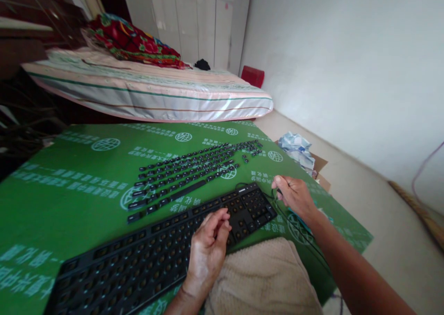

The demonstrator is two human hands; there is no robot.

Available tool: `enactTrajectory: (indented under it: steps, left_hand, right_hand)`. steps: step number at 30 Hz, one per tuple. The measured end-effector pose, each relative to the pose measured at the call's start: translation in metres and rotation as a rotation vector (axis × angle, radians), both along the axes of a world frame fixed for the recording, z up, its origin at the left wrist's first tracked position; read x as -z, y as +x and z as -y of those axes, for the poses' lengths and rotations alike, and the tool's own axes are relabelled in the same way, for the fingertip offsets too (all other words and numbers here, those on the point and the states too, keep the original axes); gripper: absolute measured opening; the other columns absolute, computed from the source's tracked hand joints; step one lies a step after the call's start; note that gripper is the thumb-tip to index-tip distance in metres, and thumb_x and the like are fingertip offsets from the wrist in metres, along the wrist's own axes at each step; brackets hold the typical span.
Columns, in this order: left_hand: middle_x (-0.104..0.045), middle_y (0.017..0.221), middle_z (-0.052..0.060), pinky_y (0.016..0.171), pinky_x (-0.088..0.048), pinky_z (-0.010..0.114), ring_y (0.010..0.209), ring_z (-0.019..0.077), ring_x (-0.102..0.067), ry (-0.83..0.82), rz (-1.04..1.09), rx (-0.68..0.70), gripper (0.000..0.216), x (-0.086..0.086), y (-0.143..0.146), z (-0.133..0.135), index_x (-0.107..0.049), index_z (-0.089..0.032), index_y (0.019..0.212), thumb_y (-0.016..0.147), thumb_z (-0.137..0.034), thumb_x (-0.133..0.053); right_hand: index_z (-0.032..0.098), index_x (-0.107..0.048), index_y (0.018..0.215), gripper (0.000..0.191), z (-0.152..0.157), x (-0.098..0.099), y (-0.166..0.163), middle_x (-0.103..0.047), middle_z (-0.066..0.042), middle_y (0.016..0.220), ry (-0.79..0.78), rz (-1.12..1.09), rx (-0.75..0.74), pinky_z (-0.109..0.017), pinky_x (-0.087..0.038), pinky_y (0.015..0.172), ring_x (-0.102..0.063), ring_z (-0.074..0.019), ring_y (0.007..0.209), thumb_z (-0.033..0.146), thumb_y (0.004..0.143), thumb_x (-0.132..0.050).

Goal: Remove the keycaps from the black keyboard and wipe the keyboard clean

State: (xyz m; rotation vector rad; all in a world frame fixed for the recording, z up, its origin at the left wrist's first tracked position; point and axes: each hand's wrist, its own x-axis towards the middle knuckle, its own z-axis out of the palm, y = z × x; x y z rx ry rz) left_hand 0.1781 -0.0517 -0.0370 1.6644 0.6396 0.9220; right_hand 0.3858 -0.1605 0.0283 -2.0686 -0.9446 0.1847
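Note:
A black keyboard base (pixel 145 255) with its keycaps removed lies across the near edge of a green printed sheet (pixel 69 185). My left hand (pixel 208 250) rests on the base near its middle, fingers curled down onto the bare switches. My right hand (pixel 294 195) hovers by the keyboard's right end, fingers pinched on a thin dark tool beside the black cable (pixel 294 227). The removed black keycaps (pixel 190 171) are laid out in rows on the sheet beyond the keyboard.
A beige cloth (pixel 263 278) covers my lap below the keyboard. A bed with a striped mattress (pixel 149 90) and a red floral blanket (pixel 135 42) stands behind. Crumpled paper in a cardboard box (pixel 298 151) sits on the floor at right. A white wall (pixel 347 65) runs along the right.

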Motion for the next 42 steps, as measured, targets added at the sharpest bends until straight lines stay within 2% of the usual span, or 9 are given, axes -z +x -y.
enactTrajectory:
  steps: [7,13,17,22,27,35,42]
  left_hand:
    - [-0.065,0.089,0.003,0.075,-0.053,0.029,0.076,0.0158,-0.064,0.004,-0.018,-0.001,0.025,0.001,0.000,0.000,-0.066,-0.023,0.102,0.080,-0.023,-0.055]
    - [-0.065,0.088,0.003,0.075,-0.053,0.031,0.075,0.0164,-0.064,0.022,-0.002,-0.006,0.025,0.001,0.001,-0.001,-0.066,-0.022,0.101,0.079,-0.023,-0.054]
    - [-0.064,0.088,0.003,0.076,-0.053,0.031,0.078,0.0169,-0.064,-0.004,0.004,-0.005,0.025,0.002,0.001,-0.001,-0.066,-0.023,0.101,0.080,-0.023,-0.053]
    - [-0.064,0.088,0.003,0.077,-0.053,0.031,0.081,0.0175,-0.064,-0.059,0.012,-0.004,0.024,0.002,0.001,0.001,-0.066,-0.022,0.101,0.080,-0.024,-0.054]
    - [-0.064,0.090,0.003,0.071,-0.054,0.028,0.079,0.0163,-0.063,-0.160,0.052,-0.004,0.025,0.001,0.002,0.002,-0.067,-0.023,0.101,0.079,-0.024,-0.056]
    - [-0.063,0.090,0.001,0.066,-0.054,0.024,0.070,0.0115,-0.062,-0.200,0.076,0.004,0.026,0.007,0.005,0.002,-0.066,-0.024,0.103,0.079,-0.022,-0.057]
    - [-0.065,0.087,0.001,0.056,-0.052,0.019,0.063,0.0091,-0.060,-0.299,0.087,-0.031,0.022,0.000,0.005,0.002,-0.066,-0.021,0.098,0.079,-0.024,-0.057]
  right_hand:
    - [0.021,-0.056,0.059,0.046,0.003,0.002,-0.009,-0.051,0.000,0.047,-0.050,0.182,0.039,-0.023,-0.037,0.050,-0.051,-0.0144,0.046,0.052,0.085,-0.032]
    - [0.019,-0.055,0.057,0.051,0.006,0.002,-0.013,-0.049,0.000,0.047,-0.010,0.274,0.026,-0.024,-0.035,0.053,-0.049,-0.0138,0.048,0.051,0.087,-0.029]
    - [0.018,-0.056,0.060,0.045,0.005,0.002,-0.014,-0.047,0.002,0.044,0.063,0.137,0.009,-0.022,-0.036,0.049,-0.048,-0.0116,0.043,0.050,0.086,-0.036]
    - [0.017,-0.059,0.069,0.038,0.000,0.003,-0.016,-0.055,0.002,0.049,0.147,-0.101,-0.015,-0.020,-0.039,0.043,-0.050,-0.0096,0.039,0.049,0.084,-0.046]
    - [0.016,-0.061,0.073,0.031,-0.002,0.004,-0.019,-0.060,0.001,0.054,0.223,-0.190,-0.017,-0.020,-0.043,0.044,-0.054,-0.0099,0.042,0.046,0.078,-0.057]
    - [0.015,-0.064,0.077,0.030,0.003,0.001,-0.028,-0.055,0.005,0.043,0.126,-0.264,-0.074,-0.017,-0.034,0.032,-0.044,-0.0065,0.030,0.045,0.076,-0.059]
    - [0.015,-0.064,0.073,0.029,0.007,0.000,-0.034,-0.057,0.003,0.045,0.153,-0.286,-0.069,-0.018,-0.038,0.033,-0.047,-0.0073,0.032,0.044,0.074,-0.062]
